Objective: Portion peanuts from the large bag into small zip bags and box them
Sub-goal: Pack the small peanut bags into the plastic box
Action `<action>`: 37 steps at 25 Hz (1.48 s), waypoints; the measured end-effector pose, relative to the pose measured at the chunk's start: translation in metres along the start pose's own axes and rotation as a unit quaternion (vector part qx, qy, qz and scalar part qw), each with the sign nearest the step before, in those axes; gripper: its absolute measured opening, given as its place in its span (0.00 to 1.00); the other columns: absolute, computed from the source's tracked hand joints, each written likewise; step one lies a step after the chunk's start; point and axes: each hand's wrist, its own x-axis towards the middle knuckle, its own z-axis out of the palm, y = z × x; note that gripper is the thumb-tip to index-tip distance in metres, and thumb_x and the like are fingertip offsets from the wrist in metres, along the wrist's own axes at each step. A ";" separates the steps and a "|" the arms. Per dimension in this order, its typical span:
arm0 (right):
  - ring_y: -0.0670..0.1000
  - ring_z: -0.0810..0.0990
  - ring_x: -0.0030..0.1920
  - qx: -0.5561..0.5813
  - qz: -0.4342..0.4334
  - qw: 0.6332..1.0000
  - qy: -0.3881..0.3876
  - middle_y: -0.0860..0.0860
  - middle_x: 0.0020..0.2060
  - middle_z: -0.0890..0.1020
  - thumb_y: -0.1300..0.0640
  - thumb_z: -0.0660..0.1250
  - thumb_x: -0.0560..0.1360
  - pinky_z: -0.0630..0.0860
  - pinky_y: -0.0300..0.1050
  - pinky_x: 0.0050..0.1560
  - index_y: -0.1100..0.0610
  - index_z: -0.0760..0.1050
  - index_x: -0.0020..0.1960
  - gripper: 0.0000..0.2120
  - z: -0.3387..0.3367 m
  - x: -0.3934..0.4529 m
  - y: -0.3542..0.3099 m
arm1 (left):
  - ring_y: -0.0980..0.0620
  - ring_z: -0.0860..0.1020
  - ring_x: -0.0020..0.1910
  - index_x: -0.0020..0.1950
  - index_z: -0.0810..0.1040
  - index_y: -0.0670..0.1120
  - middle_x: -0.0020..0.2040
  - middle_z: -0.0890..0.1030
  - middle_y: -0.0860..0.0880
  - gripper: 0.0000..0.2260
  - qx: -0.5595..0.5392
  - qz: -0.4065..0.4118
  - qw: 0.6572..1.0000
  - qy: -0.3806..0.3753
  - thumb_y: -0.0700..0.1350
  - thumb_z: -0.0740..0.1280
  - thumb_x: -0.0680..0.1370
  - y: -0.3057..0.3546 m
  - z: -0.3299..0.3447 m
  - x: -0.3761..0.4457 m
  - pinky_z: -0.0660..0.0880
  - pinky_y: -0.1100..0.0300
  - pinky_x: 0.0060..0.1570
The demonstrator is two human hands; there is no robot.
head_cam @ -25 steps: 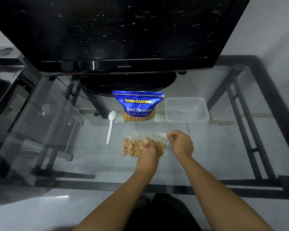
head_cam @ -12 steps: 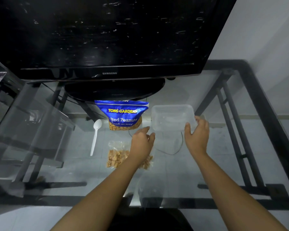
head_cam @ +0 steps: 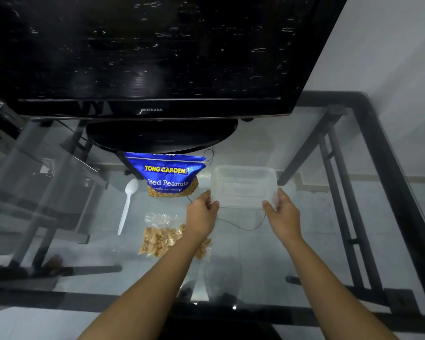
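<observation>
A clear plastic box (head_cam: 243, 186) sits on the glass table right of the blue peanut bag (head_cam: 166, 176). My left hand (head_cam: 201, 212) grips the box's near left corner and my right hand (head_cam: 281, 211) grips its near right corner. A small zip bag filled with peanuts (head_cam: 158, 238) lies flat near the front, partly hidden under my left forearm. A white plastic spoon (head_cam: 127, 207) lies left of the blue bag.
A black television (head_cam: 145, 57) on an oval base (head_cam: 161, 136) stands at the back of the glass table (head_cam: 292, 253), close behind the blue bag. A thin dark cable (head_cam: 241, 227) loops below the box. The table's black frame (head_cam: 378, 155) runs along the right.
Both hands left the small peanut bag and moved up to the clear box. They now hold its near corners. The zip bag lies alone on the glass.
</observation>
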 end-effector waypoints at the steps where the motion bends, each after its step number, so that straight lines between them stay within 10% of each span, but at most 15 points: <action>1: 0.54 0.68 0.69 0.000 -0.001 1.000 -0.005 0.54 0.69 0.69 0.58 0.65 0.76 0.62 0.38 0.65 0.59 0.59 0.73 0.28 0.000 0.000 0.001 | 0.44 0.79 0.51 0.64 0.73 0.38 0.44 0.81 0.44 0.16 -0.003 -0.001 1.000 -0.001 0.41 0.64 0.78 0.001 0.000 -0.001 0.70 0.62 0.49; 8: 0.53 0.65 0.70 -0.040 -0.063 0.996 0.041 0.55 0.70 0.66 0.57 0.67 0.74 0.61 0.45 0.71 0.60 0.65 0.69 0.26 -0.013 -0.003 -0.010 | 0.44 0.78 0.58 0.67 0.71 0.38 0.60 0.79 0.40 0.19 0.010 0.012 0.997 0.069 0.46 0.63 0.78 0.016 -0.001 -0.012 0.73 0.56 0.58; 15: 0.49 0.80 0.40 0.267 0.032 0.963 0.010 0.50 0.47 0.80 0.59 0.68 0.74 0.76 0.42 0.46 0.51 0.67 0.59 0.17 -0.064 -0.012 -0.045 | 0.54 0.76 0.36 0.63 0.73 0.39 0.39 0.77 0.48 0.13 -0.359 -0.085 0.929 -0.029 0.37 0.62 0.78 0.035 -0.006 -0.017 0.78 0.63 0.45; 18: 0.49 0.81 0.39 0.281 0.028 0.959 -0.039 0.50 0.48 0.81 0.66 0.65 0.74 0.79 0.39 0.41 0.49 0.70 0.62 0.21 -0.086 -0.004 -0.039 | 0.53 0.78 0.45 0.64 0.73 0.41 0.48 0.81 0.47 0.16 -0.165 -0.002 0.986 0.005 0.46 0.62 0.79 0.036 -0.006 -0.009 0.76 0.59 0.49; 23: 0.52 0.79 0.49 0.389 0.067 0.911 0.116 0.52 0.59 0.74 0.72 0.60 0.75 0.80 0.35 0.44 0.54 0.64 0.70 0.27 -0.109 0.013 0.000 | 0.41 0.79 0.52 0.59 0.74 0.33 0.53 0.81 0.37 0.17 0.078 0.016 0.993 0.085 0.46 0.64 0.78 0.020 0.001 0.015 0.74 0.52 0.51; 37: 0.65 0.67 0.66 -0.126 0.073 0.976 0.165 0.65 0.67 0.66 0.60 0.66 0.74 0.67 0.59 0.67 0.64 0.64 0.69 0.25 -0.077 0.028 0.060 | 0.41 0.80 0.49 0.57 0.76 0.34 0.49 0.82 0.38 0.14 0.067 0.022 0.994 0.088 0.41 0.65 0.77 0.013 0.007 0.028 0.74 0.53 0.51</action>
